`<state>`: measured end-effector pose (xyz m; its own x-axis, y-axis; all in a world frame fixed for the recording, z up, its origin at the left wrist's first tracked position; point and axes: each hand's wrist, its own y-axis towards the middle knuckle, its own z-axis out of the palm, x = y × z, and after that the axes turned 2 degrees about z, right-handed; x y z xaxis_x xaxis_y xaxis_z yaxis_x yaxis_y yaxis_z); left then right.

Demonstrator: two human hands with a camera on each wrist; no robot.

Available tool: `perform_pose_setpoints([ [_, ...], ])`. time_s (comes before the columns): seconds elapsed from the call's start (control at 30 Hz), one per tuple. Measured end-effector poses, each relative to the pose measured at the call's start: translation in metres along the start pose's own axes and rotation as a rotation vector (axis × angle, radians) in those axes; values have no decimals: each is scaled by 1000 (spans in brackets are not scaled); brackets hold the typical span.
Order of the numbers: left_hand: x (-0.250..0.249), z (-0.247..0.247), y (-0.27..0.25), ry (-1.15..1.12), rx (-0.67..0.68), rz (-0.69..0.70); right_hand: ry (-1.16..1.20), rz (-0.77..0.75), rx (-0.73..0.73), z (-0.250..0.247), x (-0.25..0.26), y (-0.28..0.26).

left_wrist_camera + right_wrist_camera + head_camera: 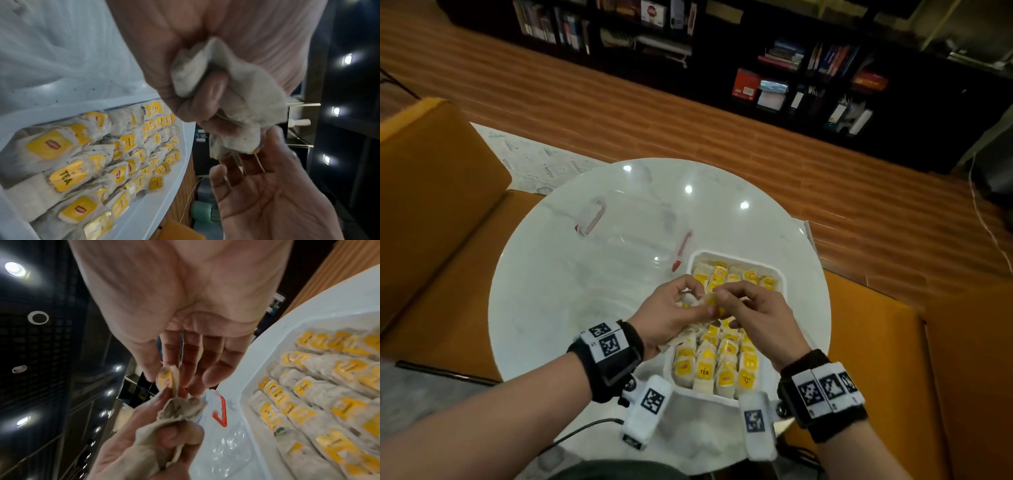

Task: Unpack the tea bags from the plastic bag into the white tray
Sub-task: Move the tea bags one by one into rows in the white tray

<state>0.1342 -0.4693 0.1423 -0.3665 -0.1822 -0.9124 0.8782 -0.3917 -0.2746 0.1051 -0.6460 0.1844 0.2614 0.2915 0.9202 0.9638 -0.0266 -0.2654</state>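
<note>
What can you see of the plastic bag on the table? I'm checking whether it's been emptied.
The plastic bag is clear and crinkled, with a red zip strip along its mouth that shows as two red stretches. It lies flat on the white round table, beyond the white tray and to its left, its nearer red end close to the tray's far left corner. Neither of the hands touches it. No tea bags show through it, so it looks empty, though glare hides part of it.
</note>
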Motion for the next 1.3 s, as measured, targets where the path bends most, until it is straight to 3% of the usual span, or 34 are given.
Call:
perform_pose_setpoints([
  [0.27,-12,-3,-6,-24,121,-88,-30,-45,-83,-3,9,2],
  [0.47,-1,-2,-3,11,49,-61,-66,-56,-65,-8,8,-2],
  [0.63,1,0,-2,10,25,-153,-80,-48,-220,-43,-6,3],
  [0.8,7,3,-1,12,6,-150,-447,43,-280,-82,-47,18],
  [0.9,7,6,-1,12,-29,-147,-768,128,-167,-89,-71,23],
  [1.03,6,7,-2,2,-72,-142,-956,259,86,-81,-98,34],
  [1.1,4,6,-3,-4,-103,-131,-1035,302,135,-76,-107,41],
  [1.3,-4,3,-5,-73,-155,-118,-1164,315,10,-68,-115,61],
])
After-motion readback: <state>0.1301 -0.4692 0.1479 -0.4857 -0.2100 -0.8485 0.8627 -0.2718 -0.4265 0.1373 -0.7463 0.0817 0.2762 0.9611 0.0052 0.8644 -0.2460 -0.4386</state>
